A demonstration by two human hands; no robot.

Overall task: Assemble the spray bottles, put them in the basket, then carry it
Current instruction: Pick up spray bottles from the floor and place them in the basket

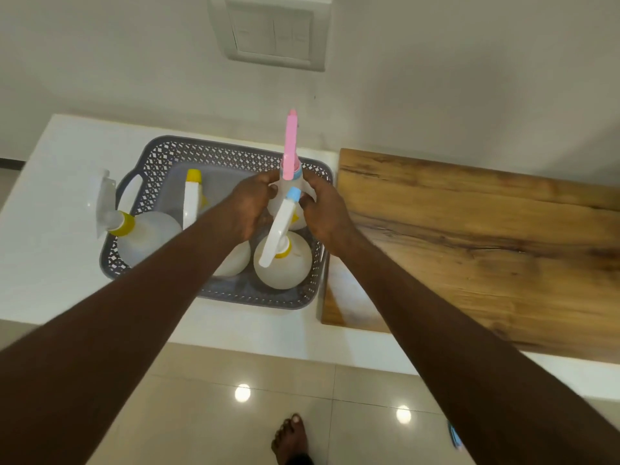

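A grey perforated basket (161,156) stands on the white counter and holds several translucent spray bottles. One at the left (147,236) leans outward with a white trigger head and yellow collar. Another at the front right (281,263) has a white head with a blue nozzle tip. At the basket's far right, both hands grip a bottle with a pink spray head (290,146). My left hand (250,203) holds its left side and my right hand (323,209) its right side. The body of this bottle is mostly hidden by my hands.
A wooden board (486,243) covers the counter to the right of the basket. The white counter (50,209) extends left. A switch plate (275,31) is on the wall behind. My bare foot (290,437) stands on the tiled floor.
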